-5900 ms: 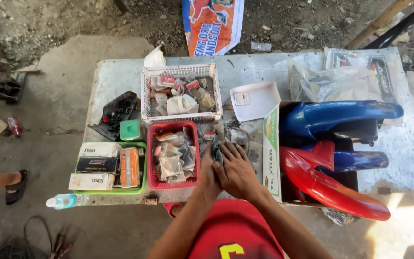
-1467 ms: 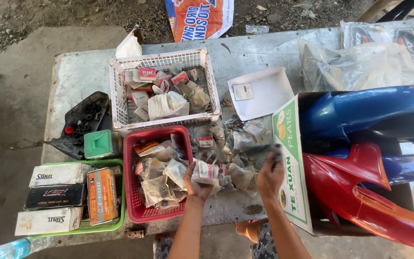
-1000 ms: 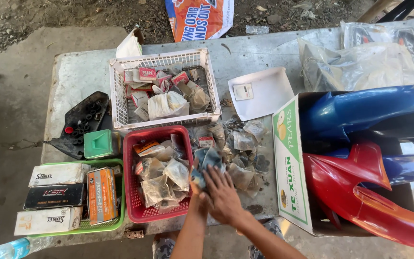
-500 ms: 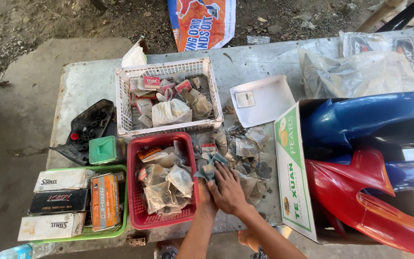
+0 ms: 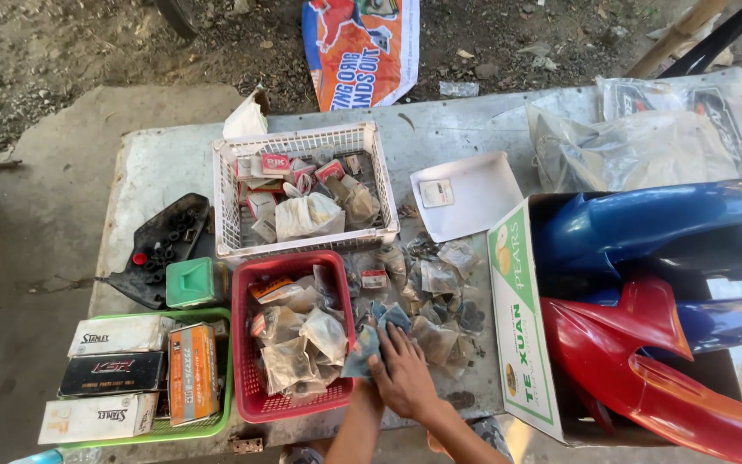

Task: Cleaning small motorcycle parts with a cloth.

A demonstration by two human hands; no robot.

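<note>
Fingers [image 5: 395, 342] of the right hand [image 5: 405, 378] spread flat on small bluish packets [image 5: 380, 325], pressing rather than gripping. Left hand [image 5: 369, 388] mostly hidden beneath; grip unclear. Two baskets lie beyond: red basket [image 5: 246, 344] just left, white basket [image 5: 371, 146] farther ahead.

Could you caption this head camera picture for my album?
Two hands sort small plastic parts bags beside a red plastic basket on a cluttered grey table.
</note>
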